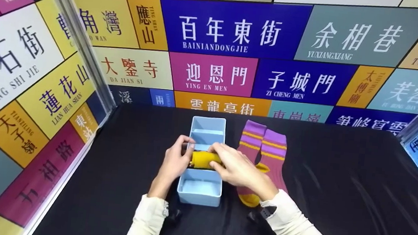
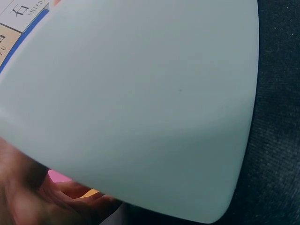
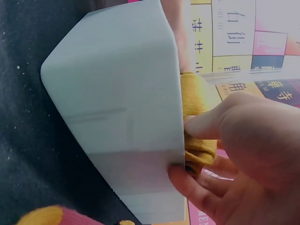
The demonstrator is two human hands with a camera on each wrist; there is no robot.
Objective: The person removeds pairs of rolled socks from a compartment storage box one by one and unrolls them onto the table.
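Right-hand grip (image 1: 234,166) is pinching a rolled yellow bundle (image 1: 205,159), thumb and fingers standing apart only by its thickness; the bundle is poking above the rim of the blue box (image 1: 198,199), about midway along it; the left-hand grip (image 1: 176,159) is curving at the box's left wall, though whether it is holding anything I cannot tell; striped socks (image 1: 273,159) are lying right of the box; this step is seemingly seating the bundle; the next move is probably calling for pressing it down into the box, then releasing.
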